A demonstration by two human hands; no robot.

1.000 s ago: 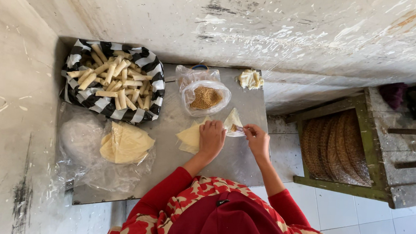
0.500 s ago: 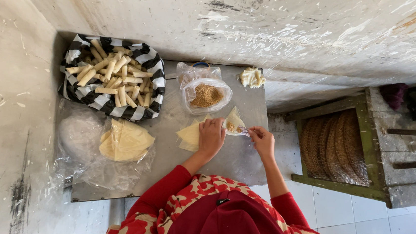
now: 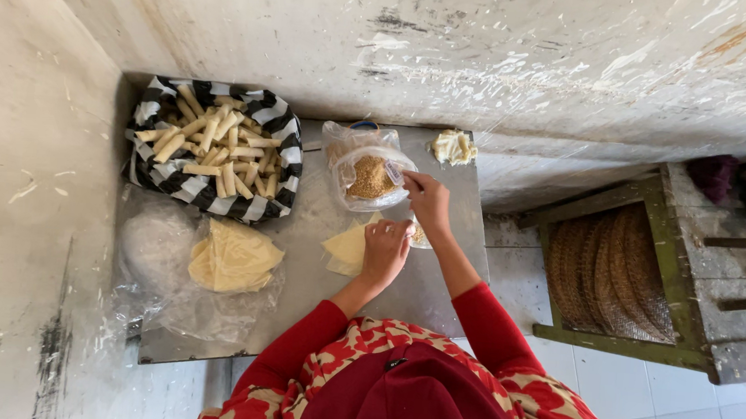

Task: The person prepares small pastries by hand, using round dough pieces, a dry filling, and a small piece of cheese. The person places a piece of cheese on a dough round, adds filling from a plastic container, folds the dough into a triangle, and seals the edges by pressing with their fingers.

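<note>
Right hand [image 3: 427,200] reaches over the rim of the filling bowl [image 3: 372,178], fingers pinched on what I take to be a small spoon, though it is too small for me to be sure. My left hand [image 3: 385,250] rests on the pastry sheet [image 3: 345,247], fingers curled down so that it pins the pale wrapper flat against the bench [image 3: 312,311]; it presses on the sheet and does not grip it. That sheet lies near the bench's middle, just below the bowl, which sits inside a clear plastic bag and holds a brown crumbly mixture.

I judge the step in hand to be scooping filling for this one wrapper. The next move calls for carrying a modest amount back across the short gap to the sheet without spilling, while my left hand keeps the wrapper from sliding or folding on itself.

Further left, a stack of spare wrappers [image 3: 232,256] lies on crumpled plastic. Behind it, a basket lined with black-and-white striped cloth [image 3: 214,148] is heaped with finished rolls. A lump of dough [image 3: 453,147] sits at the bench's far corner by the wall.
</note>
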